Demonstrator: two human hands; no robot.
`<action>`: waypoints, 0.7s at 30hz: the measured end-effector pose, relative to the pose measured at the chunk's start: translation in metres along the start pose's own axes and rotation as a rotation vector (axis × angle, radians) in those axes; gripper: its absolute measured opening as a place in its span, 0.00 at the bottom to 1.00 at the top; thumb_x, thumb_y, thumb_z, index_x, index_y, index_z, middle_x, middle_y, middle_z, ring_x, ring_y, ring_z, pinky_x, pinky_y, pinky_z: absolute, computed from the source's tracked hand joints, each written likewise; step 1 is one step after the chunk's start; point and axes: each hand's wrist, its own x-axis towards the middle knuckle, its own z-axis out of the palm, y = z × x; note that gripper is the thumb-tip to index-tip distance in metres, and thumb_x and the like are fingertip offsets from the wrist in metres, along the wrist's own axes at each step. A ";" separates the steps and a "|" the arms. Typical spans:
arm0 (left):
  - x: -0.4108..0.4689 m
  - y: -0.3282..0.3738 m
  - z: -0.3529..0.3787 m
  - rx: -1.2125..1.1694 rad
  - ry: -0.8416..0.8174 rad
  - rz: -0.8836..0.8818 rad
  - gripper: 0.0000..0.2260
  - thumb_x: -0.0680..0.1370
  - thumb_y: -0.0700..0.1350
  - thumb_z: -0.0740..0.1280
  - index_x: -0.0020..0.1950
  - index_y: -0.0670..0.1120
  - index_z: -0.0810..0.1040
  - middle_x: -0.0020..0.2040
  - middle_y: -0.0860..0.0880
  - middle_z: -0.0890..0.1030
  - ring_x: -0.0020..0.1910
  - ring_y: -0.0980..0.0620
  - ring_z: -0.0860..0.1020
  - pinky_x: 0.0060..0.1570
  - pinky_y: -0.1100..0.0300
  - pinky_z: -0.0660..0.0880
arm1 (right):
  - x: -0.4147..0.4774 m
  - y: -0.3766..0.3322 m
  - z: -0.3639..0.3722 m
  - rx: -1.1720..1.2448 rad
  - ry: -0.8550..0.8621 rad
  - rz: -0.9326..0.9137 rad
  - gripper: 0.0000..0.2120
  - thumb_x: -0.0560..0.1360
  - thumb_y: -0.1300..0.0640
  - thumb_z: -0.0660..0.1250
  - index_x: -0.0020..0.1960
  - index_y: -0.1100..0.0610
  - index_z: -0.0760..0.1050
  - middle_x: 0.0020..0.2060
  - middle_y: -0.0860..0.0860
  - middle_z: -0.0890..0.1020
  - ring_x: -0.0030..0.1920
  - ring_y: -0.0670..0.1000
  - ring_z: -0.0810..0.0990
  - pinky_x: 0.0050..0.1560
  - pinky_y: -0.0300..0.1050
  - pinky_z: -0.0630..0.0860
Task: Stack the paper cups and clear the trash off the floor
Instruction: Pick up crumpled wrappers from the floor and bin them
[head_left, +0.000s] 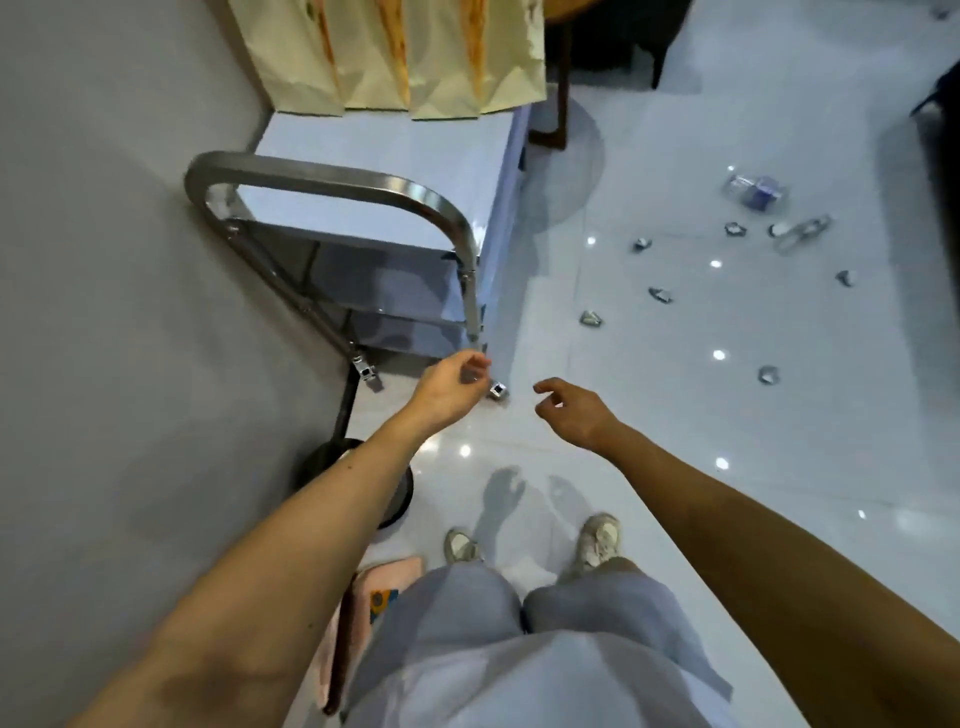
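Observation:
Trash lies scattered on the white tiled floor at the right: several small crumpled paper cups, such as one (591, 318) nearest me and another (768, 374) further right. A crushed clear bottle (802, 234) and a crumpled blue-and-clear wrapper (757, 191) lie beyond them. My left hand (453, 387) hovers beside the foot of a steel cart, fingers loosely curled and holding nothing. My right hand (569, 410) hangs over bare floor just right of it, fingers apart and empty. Both hands are well short of the trash.
A steel service cart (332, 179) with a curved handle stands against the grey wall on the left, with cream paper bags (395, 57) on its top. A round black base (358, 483) sits by the wall. Dark furniture legs (558, 93) stand at the back.

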 end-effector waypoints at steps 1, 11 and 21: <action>0.004 0.014 0.020 0.013 -0.053 0.014 0.11 0.75 0.40 0.66 0.57 0.42 0.75 0.52 0.45 0.79 0.50 0.50 0.77 0.51 0.61 0.73 | -0.006 0.016 -0.012 0.039 0.032 0.024 0.17 0.78 0.57 0.57 0.67 0.55 0.69 0.61 0.58 0.76 0.57 0.57 0.75 0.57 0.42 0.70; 0.035 0.140 0.205 0.095 -0.181 0.164 0.11 0.76 0.45 0.65 0.58 0.49 0.74 0.52 0.53 0.76 0.51 0.52 0.75 0.49 0.61 0.71 | -0.050 0.184 -0.141 0.248 0.247 0.173 0.18 0.78 0.58 0.57 0.68 0.55 0.67 0.59 0.55 0.77 0.53 0.52 0.74 0.52 0.38 0.68; 0.073 0.225 0.290 0.200 -0.337 0.249 0.13 0.76 0.44 0.65 0.60 0.47 0.73 0.58 0.51 0.76 0.53 0.51 0.74 0.49 0.62 0.69 | -0.054 0.276 -0.220 0.371 0.390 0.258 0.18 0.78 0.58 0.58 0.68 0.56 0.67 0.62 0.55 0.75 0.54 0.51 0.72 0.56 0.42 0.69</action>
